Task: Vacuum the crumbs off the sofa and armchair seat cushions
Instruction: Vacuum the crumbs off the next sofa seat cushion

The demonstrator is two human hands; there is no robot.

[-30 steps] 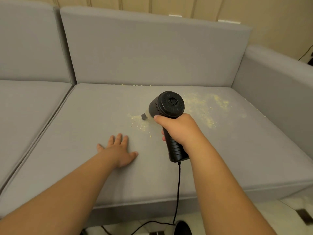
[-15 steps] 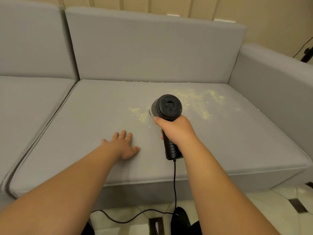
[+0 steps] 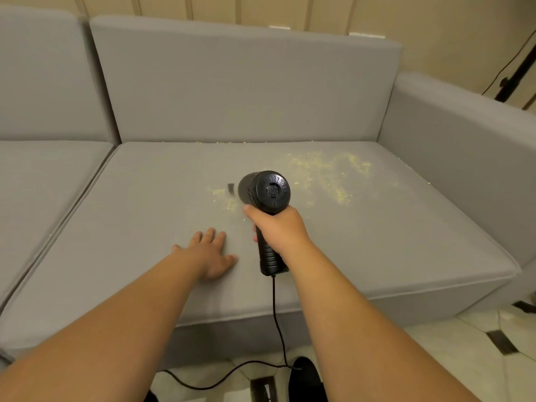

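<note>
Right, crumbs [image 3: 322, 175] first: we see yellowish scatter on the right-hand seat cushion [image 3: 391, 239] of the grey sofa [image 3: 246, 88] — a small patch just left of the nozzle [image 3: 231, 189], a wider spread behind and to the right of the tool, plus a thin line of bits along the seam under the back cushion. Our handheld vacuum [image 3: 264, 192] hovers low over the small patch, nozzle pointing left and slightly blurred; whether it touches the fabric we cannot tell. Our right hand [image 3: 277, 224] has its fingers wrapped fully around the black handle, thumb up near the motor housing. Our left hand [image 3: 210, 253] lies flat on the cushion beside the tool, fingers straight and spread, holding nothing. The cord [image 3: 278, 323] drops from the handle base over the cushion's front edge and loops on the tiled floor [image 3: 452, 349].

Risks as we judge them — the exhaust or a fast sweep could blow light crumbs toward the armrest or into the seam, where they are harder to lift. The cord could snag on the cushion edge or underfoot and jerk the nozzle off line. The large right-hand patch looks untouched, so plenty remains.
</note>
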